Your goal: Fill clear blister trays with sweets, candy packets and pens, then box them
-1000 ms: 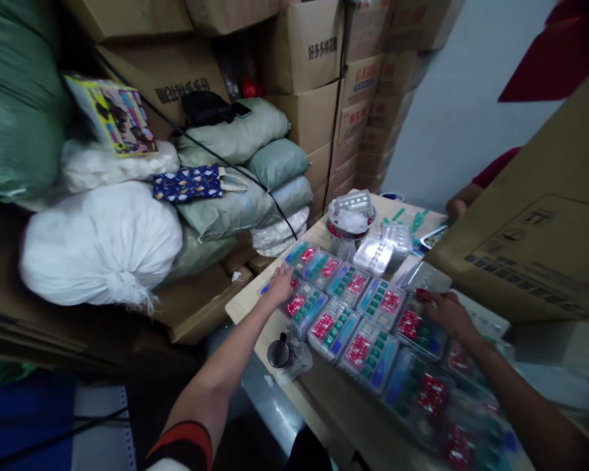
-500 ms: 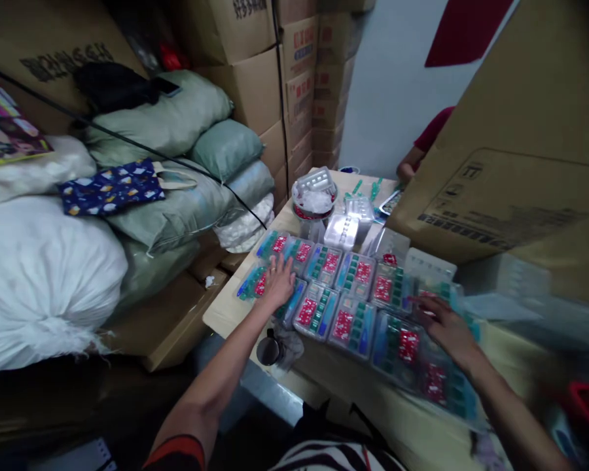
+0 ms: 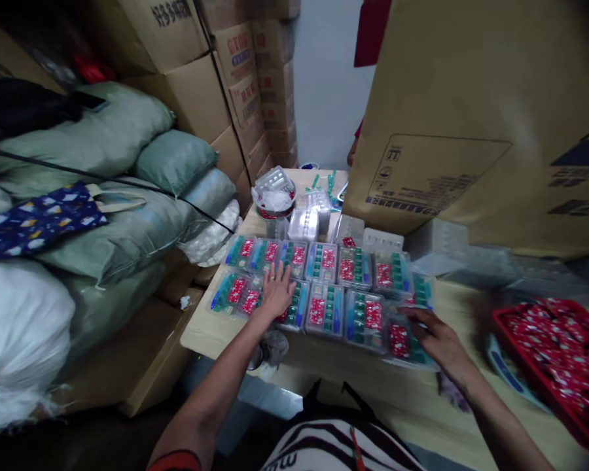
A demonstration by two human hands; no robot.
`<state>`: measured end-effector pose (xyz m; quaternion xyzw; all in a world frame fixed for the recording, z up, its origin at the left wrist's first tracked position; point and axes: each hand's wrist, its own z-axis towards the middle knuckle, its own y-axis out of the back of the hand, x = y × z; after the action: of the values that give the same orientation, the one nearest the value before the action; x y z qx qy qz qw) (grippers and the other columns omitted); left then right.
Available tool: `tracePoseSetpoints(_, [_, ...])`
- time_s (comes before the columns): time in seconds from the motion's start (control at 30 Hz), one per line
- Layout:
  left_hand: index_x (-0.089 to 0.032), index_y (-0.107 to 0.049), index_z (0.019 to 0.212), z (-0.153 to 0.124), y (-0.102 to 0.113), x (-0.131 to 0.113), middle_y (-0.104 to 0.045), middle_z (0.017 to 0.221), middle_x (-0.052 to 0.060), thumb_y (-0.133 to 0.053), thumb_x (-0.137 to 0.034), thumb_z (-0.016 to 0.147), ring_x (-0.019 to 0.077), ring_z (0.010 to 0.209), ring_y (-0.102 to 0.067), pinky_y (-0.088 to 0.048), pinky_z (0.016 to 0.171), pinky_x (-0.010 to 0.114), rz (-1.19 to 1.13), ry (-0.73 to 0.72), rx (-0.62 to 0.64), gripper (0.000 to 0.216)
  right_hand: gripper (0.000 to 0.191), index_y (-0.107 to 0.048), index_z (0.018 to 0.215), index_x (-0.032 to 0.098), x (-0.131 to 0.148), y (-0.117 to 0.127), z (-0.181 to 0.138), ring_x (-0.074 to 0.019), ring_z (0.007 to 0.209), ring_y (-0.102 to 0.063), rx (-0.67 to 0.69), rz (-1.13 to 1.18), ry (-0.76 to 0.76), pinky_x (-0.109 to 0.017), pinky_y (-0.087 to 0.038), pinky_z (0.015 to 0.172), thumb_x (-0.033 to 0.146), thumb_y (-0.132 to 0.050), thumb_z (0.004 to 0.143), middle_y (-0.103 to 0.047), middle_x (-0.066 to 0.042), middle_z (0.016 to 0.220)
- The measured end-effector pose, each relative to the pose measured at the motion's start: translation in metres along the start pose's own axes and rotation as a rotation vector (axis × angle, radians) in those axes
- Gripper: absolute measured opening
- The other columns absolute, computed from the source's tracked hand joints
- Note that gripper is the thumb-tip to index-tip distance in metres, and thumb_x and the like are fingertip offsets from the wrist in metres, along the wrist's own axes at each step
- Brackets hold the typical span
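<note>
Two rows of clear plastic boxes lie on the table, holding red packets, green pieces and blue sticks. Spread fingers of my left hand (image 3: pixel 277 293) rest over the boxes left of the middle, partly hiding a front-row box (image 3: pixel 290 315). My right hand (image 3: pixel 434 337) is at the right end of the front row, fingers stretched left over the end box (image 3: pixel 402 340). A pale edge shows near its fingertips; blur hides whether it belongs to the box. The back row includes a box (image 3: pixel 356 269) near the middle.
Behind the rows stand a bowl (image 3: pixel 275 199) and clear empty trays (image 3: pixel 304 224). A red basket (image 3: pixel 559 353) of red packets is at the right. A large carton (image 3: pixel 436 131) rises behind the table. Sacks (image 3: pixel 112 222) are piled left. Part of another person (image 3: pixel 352 154) shows behind the carton.
The view has turned right, bringing the red basket into sight. My left hand has shifted right along the boxes. My right hand has come nearer the front row's right end.
</note>
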<state>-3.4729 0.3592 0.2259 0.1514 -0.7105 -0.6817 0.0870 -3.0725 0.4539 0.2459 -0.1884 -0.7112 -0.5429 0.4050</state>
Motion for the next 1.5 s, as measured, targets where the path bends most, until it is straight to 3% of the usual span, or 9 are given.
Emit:
tracePoseSetpoints(0.23, [-0.013,-0.030,0.164,0.008,-0.004,-0.031,-0.018,0.172,0.016,-0.041,-0.038,0.103,0.0370,0.159,-0.019,-0.022,0.126,0.054,0.043,0.047,0.057,0.067,0.045,-0.075,0.105,0.024,-0.018,0.009,-0.024,-0.0284,0.106,-0.070,-0.080,0.042,-0.043,-0.041,-0.055,0.097,0.049,-0.048,0.080,-0.071,-0.010,0.119])
tracePoseSetpoints(0.43, [-0.016,-0.028,0.165,0.018,0.004,-0.083,-0.016,0.173,0.016,-0.050,-0.050,0.099,0.0363,0.160,-0.014,-0.016,0.128,0.054,0.064,-0.209,0.088,0.077,0.045,-0.075,0.105,0.024,-0.035,0.011,-0.040,-0.0271,0.104,-0.071,-0.107,0.053,-0.066,-0.041,-0.055,0.094,0.048,-0.047,0.081,-0.072,-0.010,0.118])
tracePoseSetpoints(0.63, [-0.014,-0.028,0.164,0.024,0.009,-0.091,-0.019,0.172,0.018,-0.052,-0.051,0.098,0.0381,0.159,-0.019,-0.016,0.127,0.055,0.110,-0.171,0.218,0.079,0.050,-0.075,0.115,0.021,-0.050,0.024,-0.062,-0.0243,0.096,-0.071,-0.166,0.071,-0.112,-0.039,-0.055,0.090,0.047,-0.045,0.084,-0.071,-0.012,0.116])
tracePoseSetpoints(0.77, [-0.009,-0.023,0.165,0.030,0.018,-0.124,-0.011,0.172,0.023,-0.054,-0.049,0.097,0.0410,0.159,-0.016,-0.019,0.126,0.058,0.099,-0.176,0.178,0.085,0.053,-0.074,0.117,0.019,-0.057,0.035,-0.077,-0.0238,0.095,-0.070,-0.179,0.101,-0.206,-0.036,-0.055,0.083,0.051,-0.045,0.086,-0.070,-0.012,0.122])
tracePoseSetpoints(0.9, [-0.009,-0.027,0.164,0.031,0.012,-0.168,-0.013,0.172,0.021,-0.054,-0.054,0.096,0.0398,0.160,-0.013,-0.016,0.127,0.057,0.048,-0.329,0.161,0.086,0.056,-0.075,0.116,0.020,-0.066,0.041,-0.082,-0.0270,0.107,-0.069,-0.168,0.072,-0.251,-0.040,-0.053,0.095,0.054,-0.044,0.084,-0.070,-0.012,0.124])
tracePoseSetpoints(1.03, [-0.008,-0.036,0.160,0.033,0.008,-0.187,-0.026,0.169,0.023,-0.060,-0.052,0.092,0.0418,0.157,-0.022,-0.018,0.126,0.060,0.046,-0.306,0.254,0.084,0.055,-0.076,0.112,0.023,-0.085,0.046,-0.087,-0.0290,0.114,-0.069,-0.201,0.053,-0.245,-0.043,-0.051,0.103,0.054,-0.045,0.080,-0.072,-0.011,0.124])
tracePoseSetpoints(1.27, [-0.017,-0.046,0.154,0.123,0.044,-0.195,-0.043,0.161,0.019,-0.050,-0.034,0.100,0.0321,0.145,-0.047,-0.040,0.118,0.049,-0.072,-0.097,-0.037,0.056,0.051,-0.078,0.111,0.024,-0.130,0.047,-0.097,-0.0293,0.115,-0.070,-0.262,0.078,-0.222,-0.044,-0.052,0.106,0.050,-0.048,0.079,-0.074,-0.010,0.123])
tracePoseSetpoints(1.37, [-0.021,-0.042,0.157,0.162,0.051,-0.198,-0.043,0.161,0.017,-0.051,-0.028,0.100,0.0299,0.143,-0.049,-0.046,0.112,0.042,-0.023,-0.110,0.004,0.058,0.050,-0.079,0.106,0.023,-0.130,0.047,-0.104,-0.0298,0.108,-0.072,-0.311,0.083,-0.249,-0.045,-0.056,0.099,0.047,-0.046,0.076,-0.076,-0.012,0.115])
tracePoseSetpoints(1.5, [-0.007,-0.067,0.126,0.183,0.043,-0.200,-0.069,0.122,0.018,-0.048,-0.015,0.098,0.0280,0.117,-0.067,-0.054,0.100,0.041,0.009,-0.210,0.085,0.035,0.046,-0.079,0.103,0.021,-0.125,0.061,-0.112,-0.0282,0.103,-0.073,-0.323,0.070,-0.256,-0.044,-0.057,0.097,0.036,-0.046,0.076,-0.076,-0.014,0.113])
